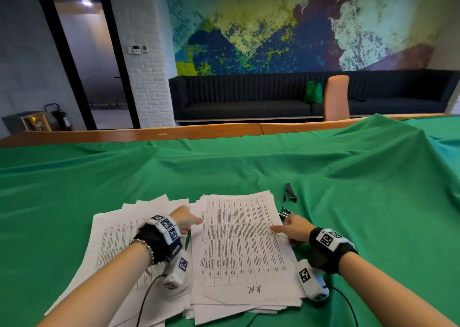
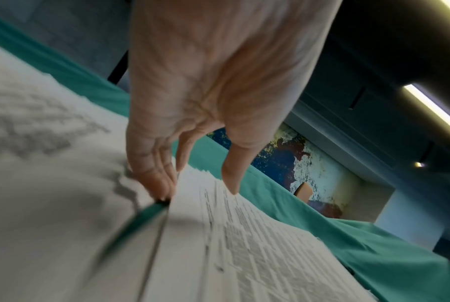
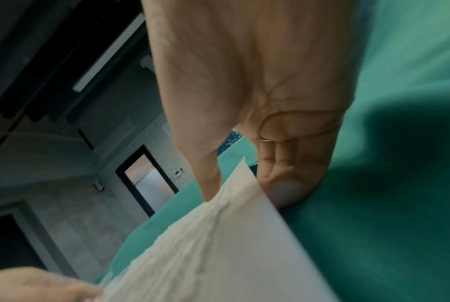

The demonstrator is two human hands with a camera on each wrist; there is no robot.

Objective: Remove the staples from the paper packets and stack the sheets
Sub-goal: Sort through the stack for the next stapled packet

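Observation:
A thick stack of printed sheets (image 1: pixel 244 252) lies on the green cloth in front of me. My left hand (image 1: pixel 190 223) is at its left edge. In the left wrist view its straight fingers (image 2: pixel 161 183) press against that edge of the stack (image 2: pixel 244 235), in the gap beside a looser pile (image 2: pixel 50 183), and the thumb hovers just over the top sheet. My right hand (image 1: pixel 288 229) holds the right edge. Its thumb (image 3: pixel 210 183) rests on the top of the stack (image 3: pixel 218 255), and its curled fingers (image 3: pixel 285 183) sit on the cloth against the side.
The looser, fanned pile of sheets (image 1: pixel 119 242) lies left of the stack. A black stapler (image 1: pixel 290 192) and a metal staple remover (image 1: pixel 285 212) lie just beyond my right hand. The green cloth (image 1: pixel 224 167) is wrinkled and bunched at the far right. An orange chair (image 1: pixel 336 97) stands behind the table.

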